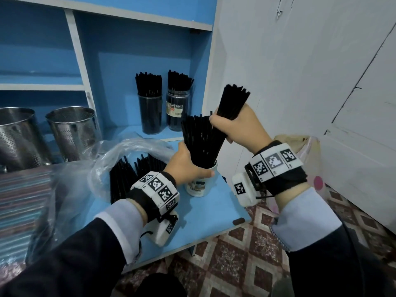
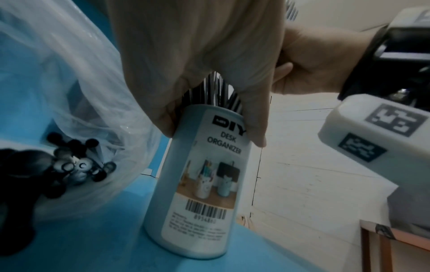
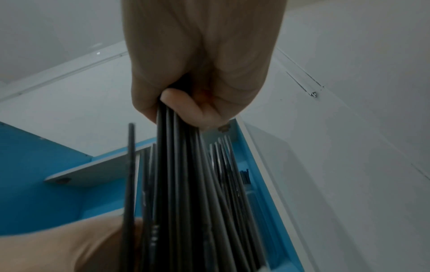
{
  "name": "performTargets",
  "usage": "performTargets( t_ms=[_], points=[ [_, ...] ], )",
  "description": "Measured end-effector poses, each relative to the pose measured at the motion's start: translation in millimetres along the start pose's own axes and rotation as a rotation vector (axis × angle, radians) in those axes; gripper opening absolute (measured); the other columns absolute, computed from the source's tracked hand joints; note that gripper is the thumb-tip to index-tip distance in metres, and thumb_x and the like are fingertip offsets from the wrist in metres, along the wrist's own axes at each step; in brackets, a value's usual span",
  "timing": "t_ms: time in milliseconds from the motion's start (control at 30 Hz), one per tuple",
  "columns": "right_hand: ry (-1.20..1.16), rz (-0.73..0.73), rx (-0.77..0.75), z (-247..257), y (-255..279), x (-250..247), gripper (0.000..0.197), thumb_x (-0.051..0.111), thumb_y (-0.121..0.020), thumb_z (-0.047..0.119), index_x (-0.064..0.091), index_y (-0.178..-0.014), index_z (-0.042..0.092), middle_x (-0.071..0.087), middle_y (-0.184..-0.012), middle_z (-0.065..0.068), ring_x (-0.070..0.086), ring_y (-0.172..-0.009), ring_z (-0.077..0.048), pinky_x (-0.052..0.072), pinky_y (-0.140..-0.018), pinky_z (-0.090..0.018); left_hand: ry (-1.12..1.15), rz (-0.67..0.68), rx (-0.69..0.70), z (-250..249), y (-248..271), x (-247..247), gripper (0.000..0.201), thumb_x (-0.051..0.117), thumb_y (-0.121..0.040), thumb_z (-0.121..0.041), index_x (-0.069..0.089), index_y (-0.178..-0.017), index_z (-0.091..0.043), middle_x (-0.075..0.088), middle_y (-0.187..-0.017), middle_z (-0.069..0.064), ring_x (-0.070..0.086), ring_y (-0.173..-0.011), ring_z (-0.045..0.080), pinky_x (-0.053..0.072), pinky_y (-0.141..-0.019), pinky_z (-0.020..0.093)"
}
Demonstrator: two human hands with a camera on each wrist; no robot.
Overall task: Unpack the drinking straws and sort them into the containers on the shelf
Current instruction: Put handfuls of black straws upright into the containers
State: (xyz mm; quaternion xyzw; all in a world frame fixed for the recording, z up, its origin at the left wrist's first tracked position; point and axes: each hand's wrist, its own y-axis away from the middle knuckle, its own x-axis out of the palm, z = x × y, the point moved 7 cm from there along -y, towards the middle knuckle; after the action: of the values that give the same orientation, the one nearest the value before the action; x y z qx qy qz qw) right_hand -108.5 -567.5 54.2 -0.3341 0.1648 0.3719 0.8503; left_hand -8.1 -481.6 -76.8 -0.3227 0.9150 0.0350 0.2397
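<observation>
A white cup (image 1: 198,185) labelled "DIY desk organizer" (image 2: 197,185) stands on the blue table, packed with black straws (image 1: 201,142). My left hand (image 1: 188,166) grips the cup at its rim, thumb and fingers curled round it (image 2: 209,92). My right hand (image 1: 237,127) holds a tilted bundle of black straws (image 1: 233,101), its lower ends down in the cup; the fist wraps the bundle (image 3: 200,103). More black straws (image 1: 128,174) lie in an open clear plastic bag (image 1: 120,153) to the left. Two jars of black straws (image 1: 150,112) (image 1: 176,108) stand on the shelf.
Two perforated steel holders (image 1: 72,133) (image 1: 17,138) stand at the left on the shelf level. A blue shelf unit with white edges (image 1: 77,52) rises behind. White cupboard doors (image 1: 310,71) are on the right, patterned floor tiles (image 1: 246,254) below. A striped pack (image 1: 19,202) lies at far left.
</observation>
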Motion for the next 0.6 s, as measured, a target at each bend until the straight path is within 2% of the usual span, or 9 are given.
performTargets(
  t_ms=[133,267,367,500,600],
  points=[
    [0.063,0.106,0.069,-18,-1,23,0.023,0.063,-0.083,0.015,0.059,-0.073,-0.005,0.052,-0.049,0.000,0.049,-0.037,-0.011,0.040,-0.041,-0.020,-0.037,0.009,0.031,1,-6,-1,0.086,0.092,-0.058,-0.030,0.046,-0.129,-0.019,0.062,-0.116,-0.004,0.060,-0.110,0.014,0.053,-0.089,0.033],
    [0.098,0.132,0.106,-28,2,37,0.016,0.064,-0.084,0.019,0.060,-0.074,0.007,0.056,-0.052,0.003,0.053,-0.036,-0.009,0.040,-0.039,-0.017,-0.038,0.016,0.022,4,-7,0,0.080,0.092,-0.056,-0.033,0.051,-0.124,-0.023,0.066,-0.112,-0.008,0.062,-0.108,0.012,0.053,-0.095,0.040],
    [0.124,0.139,0.104,-27,4,38,0.019,0.064,-0.085,0.022,0.062,-0.077,0.005,0.057,-0.052,0.003,0.055,-0.038,-0.011,0.043,-0.041,-0.019,-0.043,0.017,0.009,5,-7,-1,0.085,0.092,-0.055,-0.035,0.048,-0.127,-0.024,0.064,-0.115,-0.008,0.061,-0.110,0.012,0.052,-0.096,0.040],
    [0.129,0.053,0.085,-22,3,28,0.023,0.066,-0.083,0.022,0.055,-0.066,0.010,0.054,-0.048,0.006,0.052,-0.035,-0.005,0.039,-0.038,-0.015,-0.068,0.001,-0.007,6,-6,-3,0.097,0.092,-0.056,-0.037,0.037,-0.134,-0.022,0.059,-0.121,-0.007,0.057,-0.115,0.015,0.052,-0.097,0.041],
    [0.153,0.103,0.111,-21,3,33,0.018,0.066,-0.084,0.024,0.062,-0.075,0.009,0.064,-0.062,0.001,0.061,-0.041,-0.012,0.044,-0.040,-0.018,-0.065,-0.009,-0.015,7,-5,-4,0.098,0.092,-0.055,-0.037,0.036,-0.133,-0.021,0.059,-0.119,-0.007,0.057,-0.113,0.015,0.052,-0.095,0.041]
  ],
)
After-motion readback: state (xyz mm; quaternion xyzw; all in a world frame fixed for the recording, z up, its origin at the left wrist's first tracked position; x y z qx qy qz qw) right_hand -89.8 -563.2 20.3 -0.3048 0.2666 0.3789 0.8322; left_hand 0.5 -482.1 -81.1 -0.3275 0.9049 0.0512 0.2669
